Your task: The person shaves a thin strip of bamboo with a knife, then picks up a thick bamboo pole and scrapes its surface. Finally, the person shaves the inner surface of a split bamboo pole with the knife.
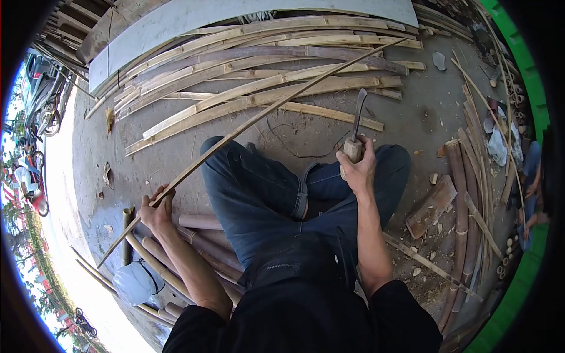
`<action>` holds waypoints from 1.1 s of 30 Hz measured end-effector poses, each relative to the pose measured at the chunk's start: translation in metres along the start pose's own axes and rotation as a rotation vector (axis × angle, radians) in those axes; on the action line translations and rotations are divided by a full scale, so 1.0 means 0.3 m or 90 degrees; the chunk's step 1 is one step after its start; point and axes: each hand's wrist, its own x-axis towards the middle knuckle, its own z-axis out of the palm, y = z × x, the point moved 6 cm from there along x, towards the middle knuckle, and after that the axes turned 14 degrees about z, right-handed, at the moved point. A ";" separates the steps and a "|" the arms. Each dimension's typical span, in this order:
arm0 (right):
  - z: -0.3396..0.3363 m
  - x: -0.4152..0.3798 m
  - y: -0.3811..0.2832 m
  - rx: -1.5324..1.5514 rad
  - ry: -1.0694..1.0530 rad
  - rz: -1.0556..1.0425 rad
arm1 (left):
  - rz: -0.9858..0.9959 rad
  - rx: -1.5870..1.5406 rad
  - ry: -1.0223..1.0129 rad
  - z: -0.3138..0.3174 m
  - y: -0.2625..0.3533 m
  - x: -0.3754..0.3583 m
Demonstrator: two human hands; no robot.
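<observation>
My left hand is closed around a long, thin bamboo strip. The strip slants from the lower left, passes over my knee and reaches the split bamboo at the upper right. In my right hand is a knife with a thick wooden handle and a narrow blade that curves at its tip. The blade points away from me, above my other knee, and stands apart from the strip. Several split bamboo lengths lie on the ground in front of my crossed legs.
A wooden block lies at my right among shavings, beside bamboo poles. More bamboo poles lie at my left, near a translucent plastic container. A pale board is at the back. Another person's hand shows at the far right.
</observation>
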 end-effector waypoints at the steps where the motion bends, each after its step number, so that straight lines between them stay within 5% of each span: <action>1: 0.018 -0.015 -0.018 -0.054 0.009 -0.042 | 0.017 0.009 -0.014 0.000 -0.008 -0.034; 7: 0.209 -0.126 -0.054 -0.209 -0.105 -0.170 | 0.181 0.001 -0.197 0.034 -0.208 -0.263; 14: 0.369 -0.189 -0.134 -0.352 -0.276 -0.103 | 0.173 -0.007 -0.125 -0.095 -0.288 -0.090; 20: 0.318 0.046 -0.088 -0.528 -0.234 -0.127 | 0.147 -0.003 -0.100 -0.058 -0.408 -0.180; 24: 0.233 0.193 -0.098 -0.527 -0.057 -0.035 | 0.183 -0.025 -0.124 -0.030 -0.463 -0.199; 29: 0.283 0.049 -0.108 -0.559 -0.193 -0.092 | 0.206 -0.058 -0.214 0.013 -0.422 -0.260; 33: 0.112 0.295 -0.015 -0.525 -0.057 0.001 | 0.202 -0.041 -0.247 -0.024 -0.413 -0.236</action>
